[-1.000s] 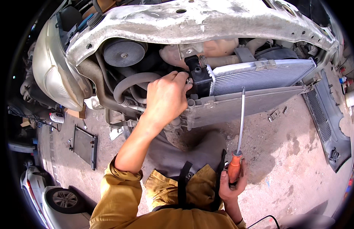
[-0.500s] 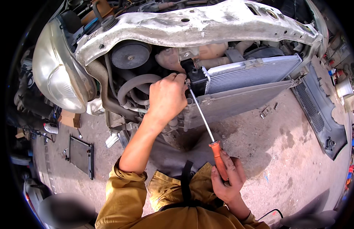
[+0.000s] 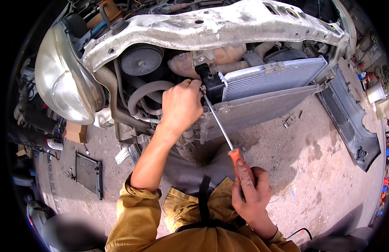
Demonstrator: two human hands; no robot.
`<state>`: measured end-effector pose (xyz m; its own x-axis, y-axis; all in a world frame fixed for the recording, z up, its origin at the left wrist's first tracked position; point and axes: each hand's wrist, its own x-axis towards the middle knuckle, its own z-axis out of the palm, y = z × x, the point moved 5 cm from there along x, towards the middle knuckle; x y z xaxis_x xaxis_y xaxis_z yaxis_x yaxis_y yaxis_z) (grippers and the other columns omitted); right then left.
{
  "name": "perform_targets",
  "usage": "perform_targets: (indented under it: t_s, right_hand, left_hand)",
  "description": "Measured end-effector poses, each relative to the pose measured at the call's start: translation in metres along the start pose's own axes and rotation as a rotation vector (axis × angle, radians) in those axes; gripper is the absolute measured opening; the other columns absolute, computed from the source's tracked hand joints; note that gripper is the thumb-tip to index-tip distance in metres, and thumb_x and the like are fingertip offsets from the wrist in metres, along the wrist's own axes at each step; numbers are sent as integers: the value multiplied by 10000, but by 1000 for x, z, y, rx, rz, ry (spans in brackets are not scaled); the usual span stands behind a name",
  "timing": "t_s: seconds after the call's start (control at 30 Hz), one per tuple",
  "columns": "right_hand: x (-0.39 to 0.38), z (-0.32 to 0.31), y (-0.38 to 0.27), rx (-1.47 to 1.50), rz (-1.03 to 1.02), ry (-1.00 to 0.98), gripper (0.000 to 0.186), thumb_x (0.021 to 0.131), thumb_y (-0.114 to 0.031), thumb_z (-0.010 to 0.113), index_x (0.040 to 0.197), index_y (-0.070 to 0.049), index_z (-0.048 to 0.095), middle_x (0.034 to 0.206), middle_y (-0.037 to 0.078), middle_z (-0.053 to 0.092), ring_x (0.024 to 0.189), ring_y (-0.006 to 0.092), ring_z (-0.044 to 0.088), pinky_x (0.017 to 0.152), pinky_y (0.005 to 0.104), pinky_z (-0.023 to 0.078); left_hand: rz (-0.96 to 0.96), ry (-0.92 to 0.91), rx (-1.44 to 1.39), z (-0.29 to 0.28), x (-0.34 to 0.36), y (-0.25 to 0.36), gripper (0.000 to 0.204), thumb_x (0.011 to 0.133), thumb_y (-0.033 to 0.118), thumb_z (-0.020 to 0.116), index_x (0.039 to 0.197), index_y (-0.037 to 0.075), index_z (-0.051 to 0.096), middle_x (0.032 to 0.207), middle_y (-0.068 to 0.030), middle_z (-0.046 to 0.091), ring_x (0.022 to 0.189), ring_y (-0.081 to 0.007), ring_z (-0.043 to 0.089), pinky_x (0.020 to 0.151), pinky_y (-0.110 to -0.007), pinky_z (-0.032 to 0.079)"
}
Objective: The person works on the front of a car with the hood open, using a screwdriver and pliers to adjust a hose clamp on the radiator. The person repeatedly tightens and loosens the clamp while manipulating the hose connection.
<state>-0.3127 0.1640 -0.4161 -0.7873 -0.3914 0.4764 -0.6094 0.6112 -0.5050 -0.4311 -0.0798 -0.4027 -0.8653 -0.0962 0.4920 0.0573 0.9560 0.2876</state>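
Note:
My left hand [image 3: 180, 107] reaches into the open front of a car and presses on parts at the radiator's left end, beside a black hose fitting [image 3: 211, 80]; what its fingers grip is hidden. My right hand [image 3: 250, 194] is closed around the orange handle of a long screwdriver [image 3: 221, 126]. The shaft slants up and left, and its tip sits right by my left fingertips at the black fitting. The silver radiator [image 3: 270, 77] hangs tilted under the bare grey crossmember [image 3: 211, 27].
A headlight [image 3: 62, 82] bulges at the left. A round black pulley [image 3: 140, 59] and rubber hoses sit behind my left hand. A detached grey bumper [image 3: 349, 122] lies on the concrete at the right, a small flat radiator panel [image 3: 88, 173] at the left.
My right hand swung the screwdriver from upright at my side to slanting up-left, bringing its tip to the fitting by my left hand. My left hand stayed in place.

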Motion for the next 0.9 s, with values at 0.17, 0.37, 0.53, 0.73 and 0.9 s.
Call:
perform_targets:
  t_s: [0.17,0.37,0.53,0.73,0.9]
  right_hand:
    - [7,-1,-2,311,103,25,543,821,-77,735,1355,-69,634,895,101,564,684,203,602,543,317,509]
    - [-16,25,13,1723,838,-258,518,1008,-239,609,1453,-23,457,832,132,590,547,118,483,472,236,373]
    - [-17,28,10,1815,960,-261,552,1016,-246,602,1469,-18,385,947,179,586,582,140,496,526,235,410]
    - [-7,-3,-11,251,130,4,606,831,9,747,1381,61,499,1287,215,475,1058,324,579,867,391,522]
    - [-13,1,-5,368,253,118,485,919,-133,711,1325,77,549,1111,226,610,907,293,627,787,380,535]
  left_hand:
    - [29,35,-17,0,-1,0,182,793,50,670,970,7,678,888,-168,699,764,-390,692,676,-487,554]
    - [30,14,-10,3,-1,-2,198,794,55,671,985,9,686,887,-165,700,765,-389,693,684,-482,558]
    - [22,29,8,1,-1,-1,197,794,72,682,983,17,689,900,-160,707,766,-381,696,676,-480,557]
    - [9,36,26,0,-2,0,224,792,86,696,1006,20,704,896,-158,710,772,-379,698,678,-475,555]
    - [17,54,3,2,-1,-1,221,787,91,706,996,20,708,895,-156,710,777,-375,697,683,-477,551]
